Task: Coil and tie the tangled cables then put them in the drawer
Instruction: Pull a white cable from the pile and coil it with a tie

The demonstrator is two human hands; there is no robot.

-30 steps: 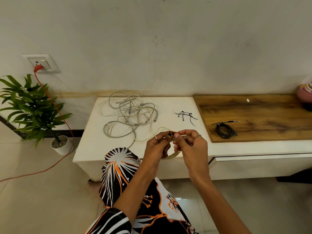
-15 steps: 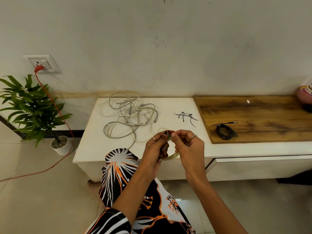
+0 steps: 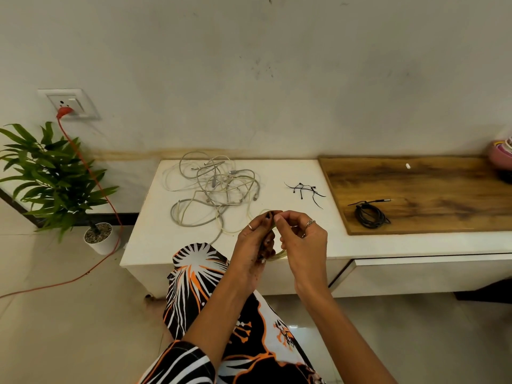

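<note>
A tangle of pale grey and cream cables (image 3: 214, 189) lies on the white cabinet top (image 3: 149, 239). Above the cabinet's front edge, my left hand (image 3: 253, 239) grips a small coil of cream cable (image 3: 278, 255), most of it hidden behind my fingers. My right hand (image 3: 300, 236) pinches the top of that coil with thumb and fingers, close against the left hand. A strand runs from the coil back to the tangle. Loose black ties (image 3: 304, 189) lie to the right of the tangle. A tied black cable coil (image 3: 370, 214) rests on the wooden board (image 3: 443, 184). The drawer (image 3: 432, 275) below stands slightly open.
A potted plant (image 3: 52, 184) stands on the floor at the left. An orange cord (image 3: 91, 173) hangs from the wall socket (image 3: 69, 103) and trails across the floor. A pink object (image 3: 501, 156) sits at the right edge. My patterned knee (image 3: 199, 270) is against the cabinet front.
Both hands stayed together on the cream coil. The right hand's fingers shifted slightly left along the top of the coil, and the loop sits lower in the left hand.
</note>
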